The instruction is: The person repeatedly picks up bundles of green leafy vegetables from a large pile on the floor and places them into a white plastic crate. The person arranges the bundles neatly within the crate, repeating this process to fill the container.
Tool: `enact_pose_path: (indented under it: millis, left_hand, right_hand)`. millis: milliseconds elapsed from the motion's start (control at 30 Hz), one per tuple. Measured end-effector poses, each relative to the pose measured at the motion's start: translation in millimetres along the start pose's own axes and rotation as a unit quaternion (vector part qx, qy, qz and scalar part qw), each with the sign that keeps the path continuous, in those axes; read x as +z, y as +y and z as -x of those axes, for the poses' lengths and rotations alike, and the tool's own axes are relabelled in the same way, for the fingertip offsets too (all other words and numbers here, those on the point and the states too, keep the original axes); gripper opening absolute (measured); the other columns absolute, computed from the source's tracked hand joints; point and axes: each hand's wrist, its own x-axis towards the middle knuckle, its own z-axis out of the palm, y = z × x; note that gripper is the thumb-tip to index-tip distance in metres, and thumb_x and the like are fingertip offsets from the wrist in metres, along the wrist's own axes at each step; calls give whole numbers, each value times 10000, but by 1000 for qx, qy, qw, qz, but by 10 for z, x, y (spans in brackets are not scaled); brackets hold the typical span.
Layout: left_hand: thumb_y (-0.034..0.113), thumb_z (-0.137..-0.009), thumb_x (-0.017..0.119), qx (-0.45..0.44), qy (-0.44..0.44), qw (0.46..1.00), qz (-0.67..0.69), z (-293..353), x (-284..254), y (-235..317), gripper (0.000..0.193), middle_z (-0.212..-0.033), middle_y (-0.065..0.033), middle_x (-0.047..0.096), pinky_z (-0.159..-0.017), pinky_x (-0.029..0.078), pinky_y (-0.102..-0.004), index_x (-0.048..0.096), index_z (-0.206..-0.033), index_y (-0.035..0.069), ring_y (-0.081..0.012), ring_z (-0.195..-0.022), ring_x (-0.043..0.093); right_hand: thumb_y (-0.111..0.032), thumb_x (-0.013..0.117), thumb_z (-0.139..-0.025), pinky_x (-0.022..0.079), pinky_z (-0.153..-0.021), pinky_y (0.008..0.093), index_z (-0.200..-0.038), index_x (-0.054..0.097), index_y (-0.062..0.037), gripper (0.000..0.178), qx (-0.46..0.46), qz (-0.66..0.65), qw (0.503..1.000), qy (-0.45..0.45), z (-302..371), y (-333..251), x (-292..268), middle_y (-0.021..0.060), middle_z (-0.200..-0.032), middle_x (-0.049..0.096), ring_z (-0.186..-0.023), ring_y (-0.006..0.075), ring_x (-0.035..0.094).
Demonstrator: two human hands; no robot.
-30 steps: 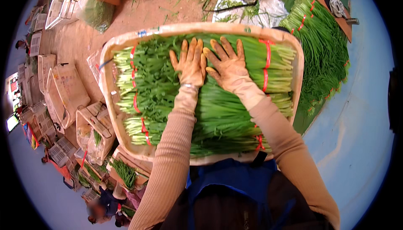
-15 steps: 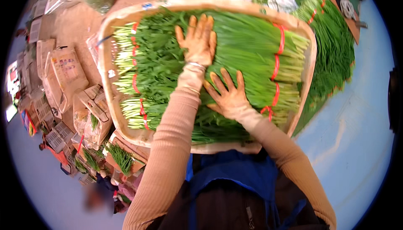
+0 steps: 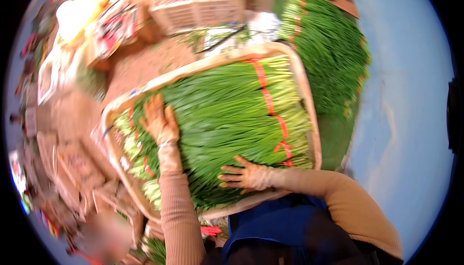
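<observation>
A large pale basket (image 3: 212,60) holds several bundles of long green leafy stalks (image 3: 217,105), tied with red bands (image 3: 268,101) near their pale ends. My left hand (image 3: 160,121), in a stained tan glove, lies flat on the leaves toward the basket's left side, fingers stretched out. Near the front edge, my right hand (image 3: 245,175) rests on the leaves in a like glove, its fingers spread and pointing left. Neither hand grips anything. On the left, the bundles' pale ends and bands show just inside the rim.
More banded green bundles (image 3: 328,52) are heaped on a green sheet (image 3: 333,139) at the right. A crate (image 3: 200,4) with red strips on top stands behind the basket, an open carton (image 3: 116,28) to its left. Boxes (image 3: 77,166) lie at left. A blurred person is at lower left.
The view has shifted and turned. My left hand has slid toward the left bundle ends. My right hand has moved to the front edge, its fingers now pointing left.
</observation>
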Motion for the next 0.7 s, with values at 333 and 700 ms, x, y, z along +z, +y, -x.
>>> enact_pose_path:
  millis: [333, 700]
  left_hand:
    - [410, -1006, 403, -3, -74, 997, -23, -31, 42, -42, 511, -1523, -49, 390, -1115, 150, -626, 387, -1480, 220, -317, -1425, 304]
    - [275, -983, 473, 137, -89, 986, 12, 12, -928, 1860, 481, -1474, -148, 440, -1138, 186, -538, 443, -1440, 128, -341, -1388, 365]
  right_hand:
    - [-530, 616, -829, 18, -1140, 670, -1396, 431, -88, 742, -52, -24, 978, 202, 146, 4, 269, 142, -1528, 347, -1465, 335, 203]
    - [-427, 483, -974, 343, -1109, 468, -1406, 399, 5, 617, 72, -115, 905, 402, 1803, 231, -657, 223, -1410, 459, -1301, 356, 457]
